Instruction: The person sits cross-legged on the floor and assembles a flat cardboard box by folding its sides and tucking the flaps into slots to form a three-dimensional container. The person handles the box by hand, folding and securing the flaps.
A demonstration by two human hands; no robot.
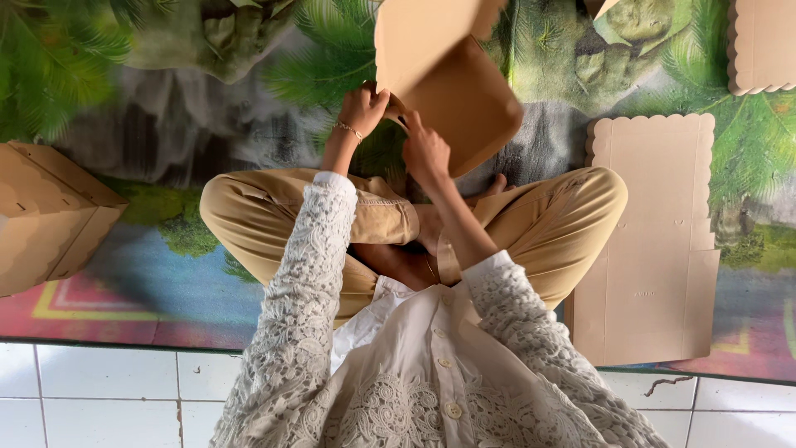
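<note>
Cardboard box blank (pixel 452 79), light, stiff (creases easily): my left hand (pixel 362 108) and right hand (pixel 424 151) pinch its six-o'clock edge, grip closed.

This looks like a room in a home used for handwork on the floor, not a workshop with benches. A person sits cross-legged on a soft printed rug (pixel 166 274) showing palm leaves, rocks and a waterfall, which lies over white floor tiles (pixel 99 390) with dark grout lines. Around the rug lie flat sheets of brown cardboard with scalloped edges (pixel 655 241), another such sheet at the top right corner (pixel 763 46) and a folded cardboard box (pixel 50 216) at the left, so it serves as a makeshift packing spot.
</note>
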